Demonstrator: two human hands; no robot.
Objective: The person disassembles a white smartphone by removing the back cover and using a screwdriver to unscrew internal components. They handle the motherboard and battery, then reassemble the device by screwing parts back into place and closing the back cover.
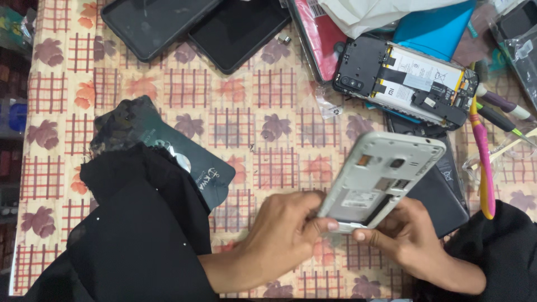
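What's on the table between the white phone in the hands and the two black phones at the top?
Nothing: in the head view, only bare leaf-patterned tablecloth lies between the white phone and the two black phones.

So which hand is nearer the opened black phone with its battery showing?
Right. The right hand grips the white phone's lower edge, below the opened black phone. The left hand holds the same edge farther left.

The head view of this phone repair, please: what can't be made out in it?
- White phone frame: lower end hidden by left hand and right hand.
- Dark tablets: cut off by top edge.
- Dark card: partly under black sleeve.
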